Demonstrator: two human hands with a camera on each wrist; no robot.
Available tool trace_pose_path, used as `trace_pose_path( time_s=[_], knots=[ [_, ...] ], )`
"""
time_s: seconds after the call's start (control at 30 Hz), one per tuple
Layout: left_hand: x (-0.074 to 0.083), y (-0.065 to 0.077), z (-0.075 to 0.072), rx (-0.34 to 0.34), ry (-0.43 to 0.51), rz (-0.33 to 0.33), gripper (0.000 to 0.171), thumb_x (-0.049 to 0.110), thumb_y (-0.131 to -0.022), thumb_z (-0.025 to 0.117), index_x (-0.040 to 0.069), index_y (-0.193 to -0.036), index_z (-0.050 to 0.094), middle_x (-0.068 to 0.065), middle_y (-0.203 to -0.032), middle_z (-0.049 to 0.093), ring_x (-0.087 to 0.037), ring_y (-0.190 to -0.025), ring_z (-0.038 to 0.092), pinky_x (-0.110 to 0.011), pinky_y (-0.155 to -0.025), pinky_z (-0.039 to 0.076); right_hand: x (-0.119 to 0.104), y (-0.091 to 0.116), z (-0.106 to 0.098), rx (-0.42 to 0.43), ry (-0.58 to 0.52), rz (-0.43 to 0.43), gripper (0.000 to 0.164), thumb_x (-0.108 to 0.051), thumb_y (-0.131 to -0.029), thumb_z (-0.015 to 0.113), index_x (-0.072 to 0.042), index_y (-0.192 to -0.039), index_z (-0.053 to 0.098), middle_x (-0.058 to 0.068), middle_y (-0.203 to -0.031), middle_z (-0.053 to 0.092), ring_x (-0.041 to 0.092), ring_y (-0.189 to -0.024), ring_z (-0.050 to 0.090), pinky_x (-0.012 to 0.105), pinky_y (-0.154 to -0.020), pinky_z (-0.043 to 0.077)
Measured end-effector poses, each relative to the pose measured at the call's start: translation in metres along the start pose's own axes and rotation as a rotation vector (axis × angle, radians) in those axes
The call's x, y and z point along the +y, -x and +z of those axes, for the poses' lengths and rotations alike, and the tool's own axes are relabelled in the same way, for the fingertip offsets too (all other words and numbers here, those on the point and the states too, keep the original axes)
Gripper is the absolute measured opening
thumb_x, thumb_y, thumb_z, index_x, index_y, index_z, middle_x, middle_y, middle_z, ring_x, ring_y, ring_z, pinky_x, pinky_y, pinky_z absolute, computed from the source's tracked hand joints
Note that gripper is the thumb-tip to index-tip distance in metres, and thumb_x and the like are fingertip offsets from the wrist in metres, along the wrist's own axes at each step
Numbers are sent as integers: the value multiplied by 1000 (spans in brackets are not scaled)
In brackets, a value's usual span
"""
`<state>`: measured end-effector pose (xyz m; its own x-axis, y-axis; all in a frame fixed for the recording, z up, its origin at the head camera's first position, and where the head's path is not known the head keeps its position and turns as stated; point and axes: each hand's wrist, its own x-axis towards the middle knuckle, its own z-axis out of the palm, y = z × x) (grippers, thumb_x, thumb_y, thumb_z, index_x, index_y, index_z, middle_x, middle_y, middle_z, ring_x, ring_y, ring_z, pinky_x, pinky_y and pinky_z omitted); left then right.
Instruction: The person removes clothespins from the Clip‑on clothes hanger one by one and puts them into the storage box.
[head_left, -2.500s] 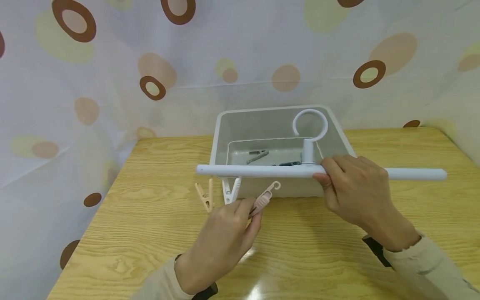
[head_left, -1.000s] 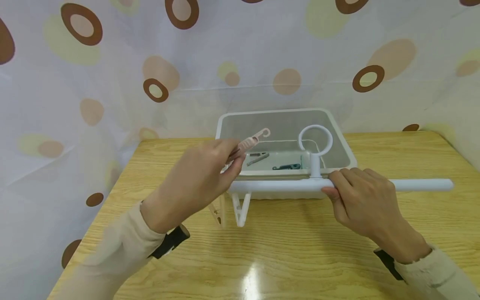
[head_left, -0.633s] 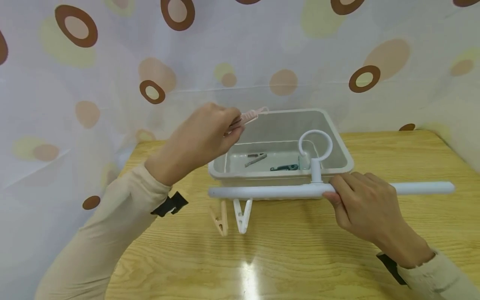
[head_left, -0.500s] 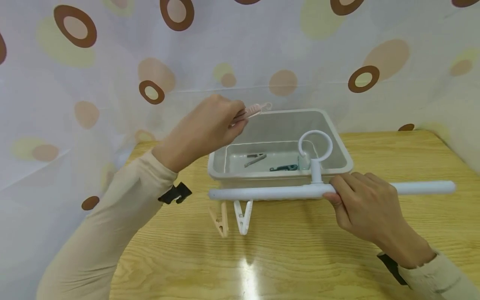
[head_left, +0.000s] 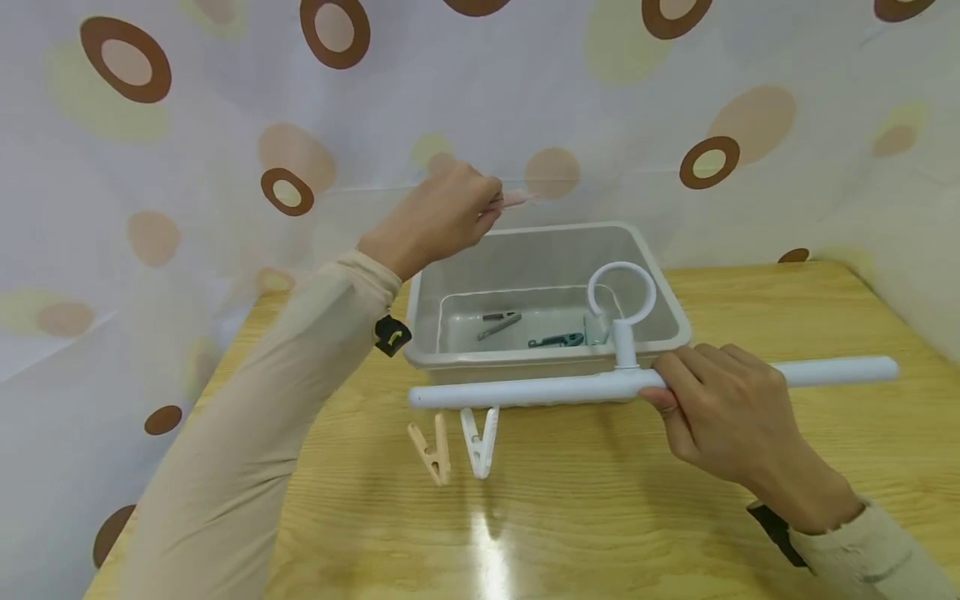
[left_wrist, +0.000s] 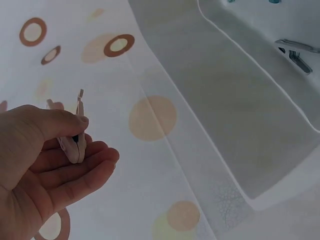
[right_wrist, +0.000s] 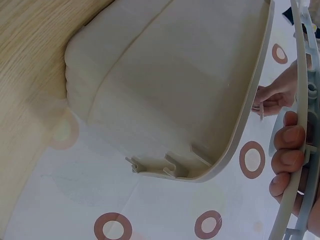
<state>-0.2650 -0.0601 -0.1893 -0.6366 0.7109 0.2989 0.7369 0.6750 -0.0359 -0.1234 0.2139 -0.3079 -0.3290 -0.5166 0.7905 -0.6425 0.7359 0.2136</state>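
Note:
My left hand (head_left: 442, 212) pinches a pale pink clothespin (head_left: 513, 198) above the back left of the grey bin; in the left wrist view the thumb and fingers hold this clothespin (left_wrist: 79, 142). My right hand (head_left: 723, 412) grips the middle of a white hanger's straight bar (head_left: 540, 389), held level in front of the bin, its round hook (head_left: 651, 292) upward. Fingers of this hand (right_wrist: 289, 159) curl round the bar in the right wrist view. Below the bar's left end hang a beige clothespin (head_left: 433, 454) and a white clothespin (head_left: 480, 442), legs spread upward.
The grey bin (head_left: 517, 360) stands on a wood-grain table (head_left: 360, 517) against a patterned curtain (head_left: 420, 92). Inside lie a dark teal clothespin (head_left: 557, 341) and grey clothespins (head_left: 498, 326).
My left hand has carried the pink clothespin from in front of the bin up and away, over its back left. The hanger has dropped slightly; the right hand keeps its grip.

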Motion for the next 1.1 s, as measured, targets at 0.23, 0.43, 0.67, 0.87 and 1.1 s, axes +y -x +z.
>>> trace_pose_path(
  time_s=[0.23,0.43,0.67,0.87,1.1],
  knots=[
    [7,-26,17,-123,5,18,22,5,-98,46,1,-80,60,-5,-69,46,-19,-66,41,-30,-63,38,-1,-2,-3,2,-2,-2,54,-42,-105,28,-5,-70,47,-1,-55,34,17,-44,37,34,-39,32],
    [11,-40,32,-184,-75,9,21,8,-98,49,-1,-95,68,-12,-85,63,-23,-75,54,-36,-72,48,-5,-7,-6,11,-7,-10,54,-42,-105,27,-6,-68,44,-3,-55,31,14,-43,31,29,-39,24],
    [13,-45,51,-248,-110,-22,21,11,-99,49,3,-103,68,-11,-92,63,-23,-80,57,-38,-74,52,-6,-7,-6,0,-12,-16,54,-41,-105,26,-7,-68,43,-3,-56,30,14,-44,30,28,-39,24],
    [7,-42,77,-275,-22,-16,20,11,-97,52,1,-95,68,-12,-90,66,-24,-81,57,-38,-78,51,-5,-3,-5,-20,-15,-10,54,-42,-105,26,-7,-68,43,-3,-56,30,14,-45,30,28,-40,24],
    [1,-35,106,-444,27,-71,22,19,-98,55,1,-92,67,-10,-91,66,-18,-74,54,-34,-76,52,-4,3,-4,-62,-18,-6,53,-44,-104,27,-9,-69,43,-4,-57,31,12,-46,31,27,-41,25]
  ],
)
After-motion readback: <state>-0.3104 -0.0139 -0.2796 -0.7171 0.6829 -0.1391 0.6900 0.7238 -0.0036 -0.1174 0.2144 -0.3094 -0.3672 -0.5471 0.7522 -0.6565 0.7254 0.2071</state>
